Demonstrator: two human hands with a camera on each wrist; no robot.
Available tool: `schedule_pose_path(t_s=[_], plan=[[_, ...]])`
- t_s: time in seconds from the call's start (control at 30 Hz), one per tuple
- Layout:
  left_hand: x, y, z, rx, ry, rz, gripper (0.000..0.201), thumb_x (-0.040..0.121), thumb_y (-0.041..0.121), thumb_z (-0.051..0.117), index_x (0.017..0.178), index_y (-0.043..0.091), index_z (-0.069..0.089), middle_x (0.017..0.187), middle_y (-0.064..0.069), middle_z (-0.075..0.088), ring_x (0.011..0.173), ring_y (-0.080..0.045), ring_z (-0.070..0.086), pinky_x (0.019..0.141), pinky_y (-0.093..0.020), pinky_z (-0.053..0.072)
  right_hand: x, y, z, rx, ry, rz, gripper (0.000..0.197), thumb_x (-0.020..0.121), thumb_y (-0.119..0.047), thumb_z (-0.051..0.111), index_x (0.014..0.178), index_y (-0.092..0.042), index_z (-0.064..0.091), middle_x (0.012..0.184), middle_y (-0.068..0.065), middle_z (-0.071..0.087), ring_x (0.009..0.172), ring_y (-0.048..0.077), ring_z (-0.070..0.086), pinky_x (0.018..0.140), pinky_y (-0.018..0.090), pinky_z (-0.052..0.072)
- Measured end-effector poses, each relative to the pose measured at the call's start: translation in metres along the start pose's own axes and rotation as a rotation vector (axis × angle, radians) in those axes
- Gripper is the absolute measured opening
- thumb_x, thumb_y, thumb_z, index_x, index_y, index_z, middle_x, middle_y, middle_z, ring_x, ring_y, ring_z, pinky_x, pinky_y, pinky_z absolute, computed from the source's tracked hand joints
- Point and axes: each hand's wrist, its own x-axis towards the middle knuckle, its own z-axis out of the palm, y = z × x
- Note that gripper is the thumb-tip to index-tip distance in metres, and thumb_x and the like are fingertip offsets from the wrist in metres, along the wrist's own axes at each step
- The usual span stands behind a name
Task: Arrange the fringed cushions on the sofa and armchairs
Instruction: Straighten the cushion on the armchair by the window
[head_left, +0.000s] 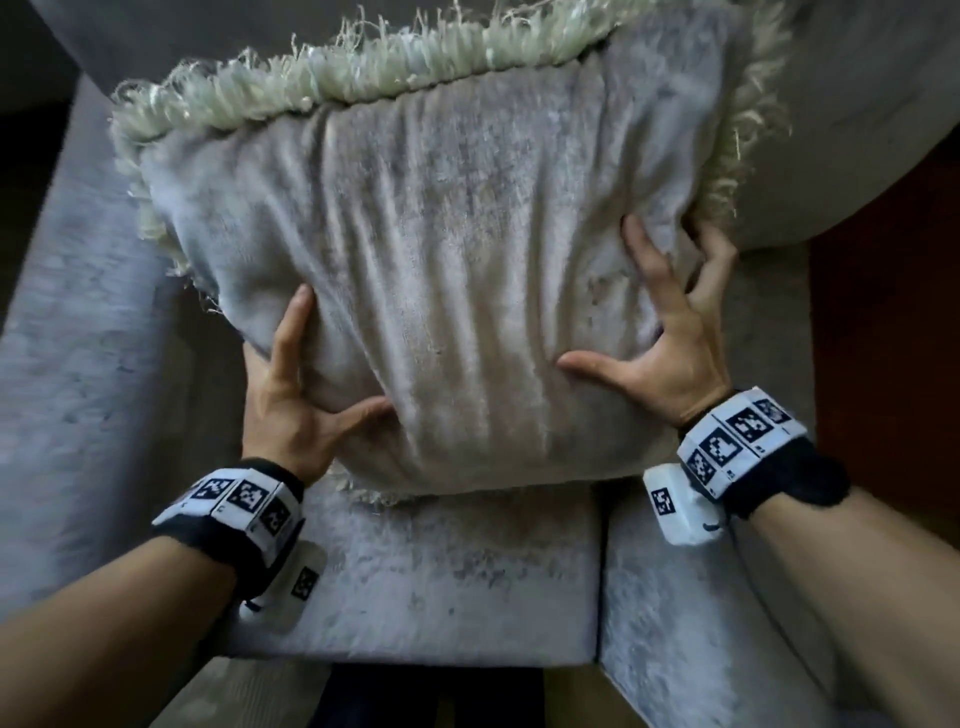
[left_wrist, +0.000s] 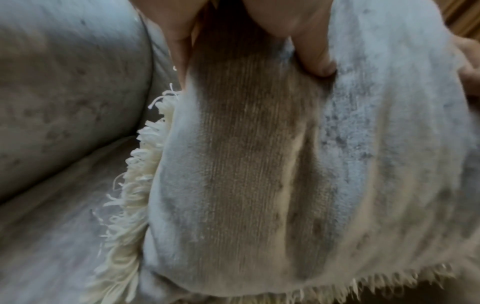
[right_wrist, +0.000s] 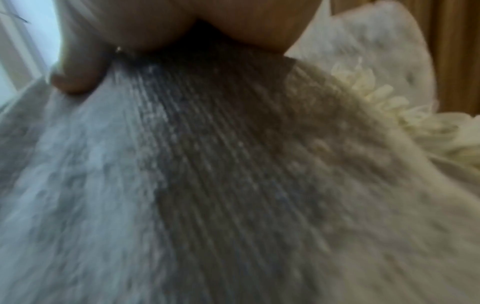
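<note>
A grey velvet cushion (head_left: 441, 249) with a cream fringe (head_left: 363, 78) stands upright on an armchair seat (head_left: 441, 582), its top leaning toward the backrest. My left hand (head_left: 322, 364) grips its lower left edge, thumb on the front face and outer fingers hidden behind. My right hand (head_left: 639, 312) holds the right side with fingers spread, the outer ones curled round the fringed edge. In the left wrist view the cushion (left_wrist: 246, 174) fills the frame under my thumb (left_wrist: 311, 55). The right wrist view shows the cushion (right_wrist: 233, 185), blurred, with my thumb (right_wrist: 75, 78) pressed on it.
A padded grey armrest (head_left: 78, 364) runs along the left and a rounded grey upholstered part (head_left: 857, 104) rises at the upper right. A seam splits the seat front from another grey section (head_left: 701, 623). Dark reddish floor (head_left: 883, 312) lies to the right. A bright window (right_wrist: 26, 41) is nearby.
</note>
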Motion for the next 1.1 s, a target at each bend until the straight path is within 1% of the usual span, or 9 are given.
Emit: schedule_pose_path(t_s=[0.1, 0.27, 0.33, 0.53, 0.7, 0.8, 0.9, 1.0, 1.1], plan=[[-0.020, 0.011, 0.008, -0.041, 0.111, -0.061, 0.120, 0.049, 0.037, 0.093, 0.148, 0.034, 0.026, 0.146, -0.007, 0.032, 0.133, -0.008, 0.035, 0.105, -0.001, 0.024, 0.034, -0.030, -0.026, -0.083, -0.090, -0.136, 0.109, 0.052, -0.067, 0.085, 0.147, -0.033, 0.043, 0.149, 0.022, 0.019, 0.142, 0.029, 0.021, 0.118, 0.033, 0.028], [-0.047, 0.008, 0.037, -0.069, 0.197, -0.172, 0.129, 0.049, 0.032, 0.097, 0.148, 0.027, 0.013, 0.143, -0.002, 0.027, 0.121, 0.005, 0.030, 0.097, 0.006, 0.021, 0.068, -0.054, -0.031, -0.239, -0.193, -0.298, 0.106, 0.053, -0.074, 0.079, 0.146, -0.039, 0.044, 0.149, 0.022, 0.024, 0.139, 0.037, 0.028, 0.109, 0.057, 0.039], [-0.052, 0.007, 0.050, -0.114, 0.239, -0.245, 0.130, 0.050, 0.028, 0.097, 0.145, 0.035, 0.009, 0.140, 0.000, 0.024, 0.121, 0.002, 0.029, 0.097, 0.001, 0.023, 0.074, -0.056, -0.024, -0.306, -0.223, -0.325, 0.106, 0.053, -0.078, 0.076, 0.147, -0.043, 0.041, 0.150, 0.021, 0.025, 0.137, 0.038, 0.030, 0.106, 0.059, 0.040], [-0.036, -0.011, 0.083, -0.149, 0.236, -0.432, 0.141, 0.048, 0.032, 0.097, 0.144, 0.054, -0.003, 0.151, -0.013, 0.017, 0.137, -0.024, 0.033, 0.112, -0.050, 0.036, 0.078, -0.048, 0.008, -0.409, -0.336, -0.258, 0.108, 0.051, -0.074, 0.075, 0.147, -0.052, 0.030, 0.161, 0.010, 0.012, 0.134, 0.040, 0.032, 0.110, 0.058, 0.033], [-0.020, -0.007, 0.096, -0.099, 0.184, -0.588, 0.131, 0.062, 0.024, 0.090, 0.150, 0.039, -0.007, 0.150, -0.024, 0.017, 0.126, -0.042, 0.045, 0.104, -0.043, 0.038, 0.078, -0.039, 0.018, -0.401, -0.289, -0.212, 0.108, 0.055, -0.059, 0.086, 0.147, -0.051, 0.031, 0.162, 0.007, 0.010, 0.134, 0.038, 0.031, 0.113, 0.053, 0.031], [-0.013, -0.016, 0.093, -0.021, 0.146, -0.618, 0.130, 0.067, 0.021, 0.087, 0.152, 0.035, -0.010, 0.146, -0.029, 0.020, 0.120, -0.048, 0.048, 0.102, -0.046, 0.040, 0.076, -0.038, 0.022, -0.411, -0.274, -0.199, 0.107, 0.056, -0.058, 0.085, 0.148, -0.052, 0.029, 0.163, 0.006, 0.009, 0.136, 0.038, 0.029, 0.113, 0.055, 0.032], [-0.006, -0.018, 0.082, 0.063, 0.085, -0.648, 0.131, 0.063, 0.027, 0.088, 0.149, 0.038, -0.010, 0.137, -0.027, 0.026, 0.107, -0.051, 0.053, 0.095, -0.052, 0.047, 0.069, -0.041, 0.029, -0.474, -0.247, -0.165, 0.108, 0.059, -0.060, 0.083, 0.149, -0.053, 0.023, 0.164, 0.009, 0.005, 0.145, 0.040, 0.020, 0.115, 0.061, 0.021], [-0.002, -0.005, 0.068, 0.106, 0.081, -0.697, 0.125, 0.057, 0.032, 0.092, 0.148, 0.034, 0.006, 0.142, -0.026, 0.019, 0.120, -0.050, 0.043, 0.104, -0.052, 0.043, 0.050, -0.054, 0.034, -0.445, -0.221, -0.037, 0.101, 0.066, -0.056, 0.080, 0.150, -0.047, 0.026, 0.164, 0.010, 0.005, 0.150, 0.040, 0.009, 0.118, 0.064, 0.010], [0.004, 0.024, 0.045, 0.184, 0.166, -0.611, 0.098, 0.059, 0.030, 0.092, 0.136, 0.015, 0.034, 0.151, -0.020, 0.010, 0.134, -0.044, 0.025, 0.112, -0.048, 0.035, 0.032, -0.069, 0.024, -0.398, -0.222, 0.097, 0.083, 0.076, -0.051, 0.076, 0.148, -0.034, 0.038, 0.159, 0.013, 0.022, 0.147, 0.039, 0.018, 0.119, 0.060, 0.010]])
